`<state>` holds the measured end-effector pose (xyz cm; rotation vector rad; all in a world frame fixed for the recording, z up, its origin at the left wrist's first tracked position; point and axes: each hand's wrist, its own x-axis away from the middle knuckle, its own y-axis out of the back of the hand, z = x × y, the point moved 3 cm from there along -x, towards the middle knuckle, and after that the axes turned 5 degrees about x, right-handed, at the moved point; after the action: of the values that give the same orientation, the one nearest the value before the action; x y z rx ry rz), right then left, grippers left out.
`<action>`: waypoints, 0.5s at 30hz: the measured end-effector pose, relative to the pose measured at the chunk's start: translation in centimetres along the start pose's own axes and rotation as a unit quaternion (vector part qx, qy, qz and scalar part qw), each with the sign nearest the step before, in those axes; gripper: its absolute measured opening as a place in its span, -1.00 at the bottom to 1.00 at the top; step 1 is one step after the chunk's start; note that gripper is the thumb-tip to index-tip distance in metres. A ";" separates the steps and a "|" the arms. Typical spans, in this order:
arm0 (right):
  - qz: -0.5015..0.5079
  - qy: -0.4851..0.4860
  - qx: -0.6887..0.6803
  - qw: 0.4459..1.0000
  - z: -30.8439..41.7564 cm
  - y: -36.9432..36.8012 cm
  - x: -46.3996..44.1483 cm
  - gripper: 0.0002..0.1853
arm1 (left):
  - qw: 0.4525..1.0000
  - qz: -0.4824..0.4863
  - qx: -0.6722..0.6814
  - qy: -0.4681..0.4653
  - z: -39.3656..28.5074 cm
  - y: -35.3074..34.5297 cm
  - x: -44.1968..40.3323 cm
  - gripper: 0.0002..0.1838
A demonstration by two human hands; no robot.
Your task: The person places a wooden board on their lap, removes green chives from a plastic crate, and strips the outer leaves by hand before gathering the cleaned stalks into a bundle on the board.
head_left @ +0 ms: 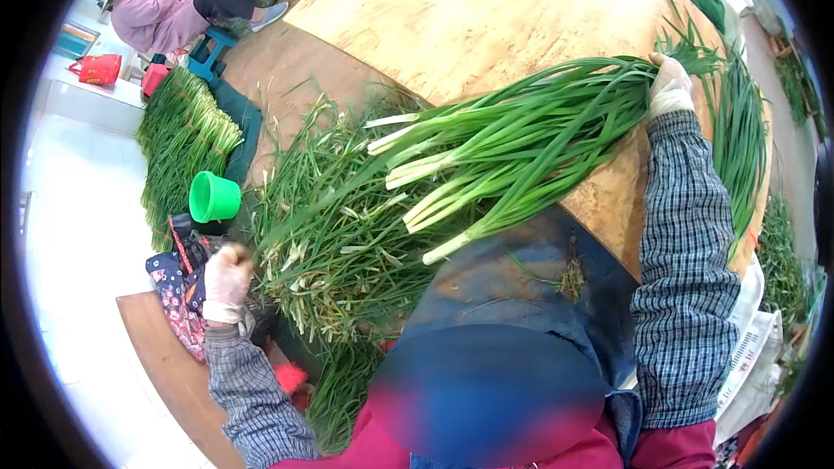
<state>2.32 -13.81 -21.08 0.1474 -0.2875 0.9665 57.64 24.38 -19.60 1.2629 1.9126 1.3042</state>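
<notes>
My right hand (671, 87), in a pale glove, is closed round the leafy end of a bunch of green stalks (530, 143) that look like garlic chives. Their white stem ends point left, over my lap and the trimmings. My left hand (228, 282), also gloved, is held apart at the left with its fingers curled; whatever is in them, if anything, I cannot make out. Between my hands lies a large heap of loose green leaves and pale trimmings (347, 234).
A wooden board (486, 17) spans the top, with more long greens (738, 139) at its right edge. Near my left hand are a green bucket (214, 197) and a patterned cloth bag (178, 295). Tied bundles (187, 139) lie beyond. A person (161, 17) sits at upper left.
</notes>
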 end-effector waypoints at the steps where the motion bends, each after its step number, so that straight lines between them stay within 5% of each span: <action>1: 0.011 -0.002 -0.005 1.000 -0.2 0.1 -0.9 -0.61 | 0.978 0.048 -0.192 0.071 1.9 -0.7 0.6 -0.97; 2: 0.019 -0.003 -0.009 1.000 -0.3 0.2 -1.4 -0.60 | 0.912 0.096 -0.375 0.138 3.1 -1.0 0.9 -0.95; 5: -0.005 -0.009 -0.006 1.000 -0.3 0.3 -0.9 -0.58 | 0.979 -0.090 -0.087 -0.160 -5.3 -2.6 -0.8 -0.87; 6: -0.005 -0.015 -0.011 1.000 -0.6 0.3 -1.6 -0.57 | 0.955 -0.142 -0.030 -0.257 -10.0 -2.8 -1.8 -0.85; 9: 0.012 0.000 0.028 1.000 -0.7 0.6 -2.8 -0.58 | 0.919 -0.202 0.035 -0.337 -18.8 -3.5 -5.4 -0.83; 11: 0.000 -0.001 0.006 1.000 -0.6 0.4 -2.1 -0.59 | 0.897 -0.176 -0.092 -0.395 -22.2 -4.9 -7.9 -0.79; 14: -0.008 0.004 -0.018 1.000 -0.6 0.2 -1.8 -0.60 | 0.944 0.078 0.066 -0.312 -24.9 -7.4 -11.0 -0.78; 15: -0.008 0.008 -0.025 1.000 -0.7 0.2 -1.9 -0.60 | 0.941 0.076 0.085 -0.317 -24.7 -7.4 -10.9 -0.79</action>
<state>1.27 -15.03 -22.33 0.0959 -0.2949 0.9427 39.79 2.96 -16.98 1.6925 1.4982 0.6708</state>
